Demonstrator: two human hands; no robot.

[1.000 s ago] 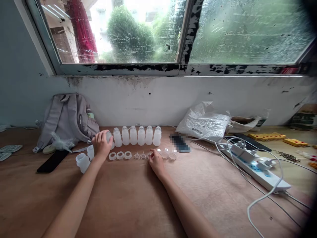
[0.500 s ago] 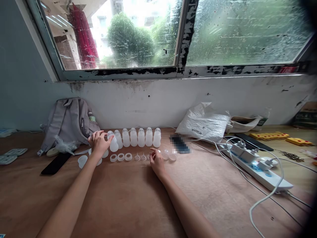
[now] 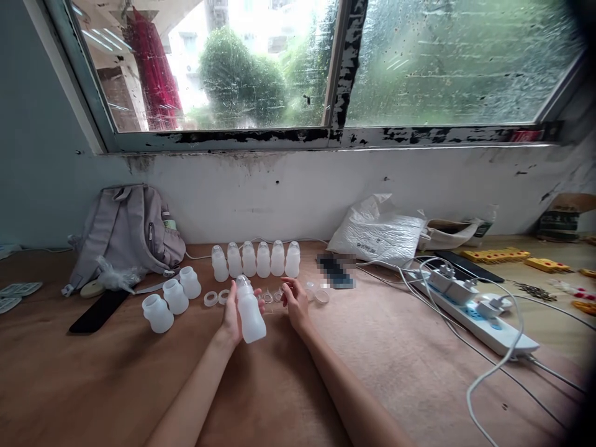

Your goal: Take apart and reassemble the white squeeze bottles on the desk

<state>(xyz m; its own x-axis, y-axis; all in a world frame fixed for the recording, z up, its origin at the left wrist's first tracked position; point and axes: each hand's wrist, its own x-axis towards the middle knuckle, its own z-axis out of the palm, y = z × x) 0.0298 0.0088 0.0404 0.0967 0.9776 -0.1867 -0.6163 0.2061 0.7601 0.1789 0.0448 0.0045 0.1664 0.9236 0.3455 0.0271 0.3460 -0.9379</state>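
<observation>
My left hand [image 3: 233, 315] is wrapped round a frosted white baby bottle [image 3: 250, 315], which leans with its clear-capped top away from me. My right hand [image 3: 294, 303] rests on the table beside the small clear nipples [image 3: 267, 297], its fingers loosely bent and apart, with nothing seen in them. White screw rings [image 3: 211, 298] lie in line with the nipples, partly hidden by my left hand. Clear caps [image 3: 321, 297] lie just right of my right hand. Three open bottle bodies [image 3: 158, 314] stand at the left. Behind is a row of several capped bottles [image 3: 263, 259].
A grey backpack [image 3: 128, 230] and a black phone [image 3: 99, 311] are at the left. Toward the back right lie a silvery bag [image 3: 379, 233] and a dark, blurred-out item [image 3: 336, 271]. A white power strip [image 3: 493, 332] with looping cables takes up the right side.
My left hand has taken a capped bottle from the left end of the back row and brought it nearer, to the middle. My right hand has hardly moved. The view has shifted slightly.
</observation>
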